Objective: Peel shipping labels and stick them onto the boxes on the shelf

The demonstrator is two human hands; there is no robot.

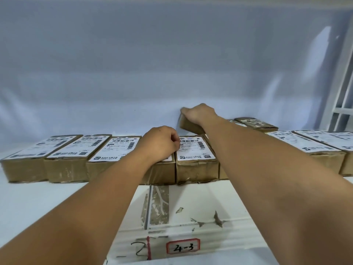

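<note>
A row of brown cardboard boxes lies along the white shelf (pixel 57 192), each with a white shipping label on top. My left hand (pixel 159 143) rests with curled fingers on the middle box (pixel 162 170), at the edge of the labelled box (pixel 196 169) beside it; whether it pinches anything I cannot tell. My right hand (pixel 198 113) reaches further back and grips the far end of a tilted brown box (pixel 191 126) in the back row, lifting that end off the shelf. The label (pixel 193 148) on the box between my arms is fully stuck down.
More labelled boxes stand at the left (pixel 63 150) and right (pixel 305 144); another box (pixel 256 123) lies behind at the right. A pale sheet covers the wall. A white shelf upright (pixel 342 104) stands at far right. A red-framed tag "4-3" (pixel 183 246) marks the shelf front.
</note>
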